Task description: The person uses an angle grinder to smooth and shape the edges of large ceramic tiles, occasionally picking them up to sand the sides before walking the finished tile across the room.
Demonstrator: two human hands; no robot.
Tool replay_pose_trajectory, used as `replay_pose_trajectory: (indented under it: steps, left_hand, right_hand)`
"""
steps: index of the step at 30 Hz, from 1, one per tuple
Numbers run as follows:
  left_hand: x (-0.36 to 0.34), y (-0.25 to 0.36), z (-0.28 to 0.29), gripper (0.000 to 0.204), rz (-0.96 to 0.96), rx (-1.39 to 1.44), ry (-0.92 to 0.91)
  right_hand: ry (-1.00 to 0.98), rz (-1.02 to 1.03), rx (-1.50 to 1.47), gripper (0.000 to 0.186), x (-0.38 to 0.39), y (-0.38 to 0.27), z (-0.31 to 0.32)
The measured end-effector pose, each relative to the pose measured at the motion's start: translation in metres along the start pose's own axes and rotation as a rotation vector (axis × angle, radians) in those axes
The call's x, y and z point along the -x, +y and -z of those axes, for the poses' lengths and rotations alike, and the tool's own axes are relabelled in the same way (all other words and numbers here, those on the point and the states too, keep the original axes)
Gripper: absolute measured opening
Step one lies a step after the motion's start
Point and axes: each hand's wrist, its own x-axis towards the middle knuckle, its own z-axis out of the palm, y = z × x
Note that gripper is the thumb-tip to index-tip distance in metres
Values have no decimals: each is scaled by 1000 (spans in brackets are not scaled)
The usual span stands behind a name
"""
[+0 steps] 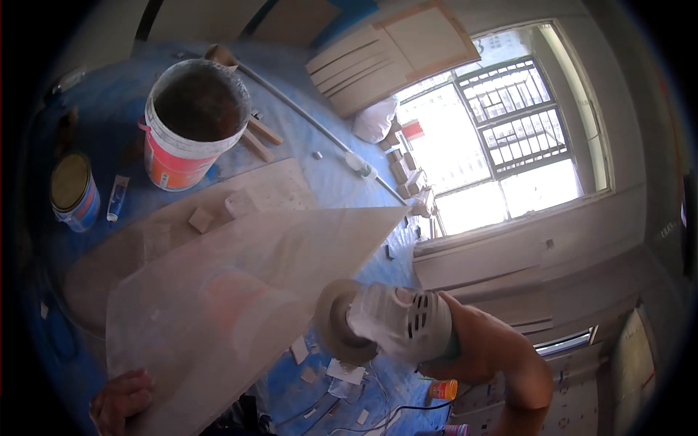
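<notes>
My left hand [122, 401] grips the lower left edge of a large, glossy beige tile [182, 341], with its fingers curled over the face. The tile tilts, and a faint reddish reflection shows on it. In my right hand [465, 341] is a dusty grey angle grinder [403, 320], with my fingers wrapped round its body. The grinder's round disc [336, 320] is beside the tile's right edge. Whether disc and tile touch, I cannot tell. Part of my right hand is hidden behind the tool.
A red and white bucket [179, 163] stands at the far left near a lidded can [78, 200] and a tube [117, 198]. A long pole [305, 116] lies across the blue floor sheet [291, 149]. Cables and tile scraps [345, 370] lie below the grinder. A bright window [502, 123] is at the right.
</notes>
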Motion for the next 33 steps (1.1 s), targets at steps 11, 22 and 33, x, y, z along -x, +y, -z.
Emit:
replay_pose_trajectory:
  steps: [11,22,33]
  left_hand:
    - [-2,-4,-5,82,5,-7,-36]
    - [0,-7,-5,77,3,-3,11]
    - [0,-8,-2,71,-72,-56,-22]
  right_hand:
    - [265,-12,-228,66,-51,82,39]
    - [283,-96,-621,46,-87,147,76]
    - [269,-52,-446,51,-60,103,55]
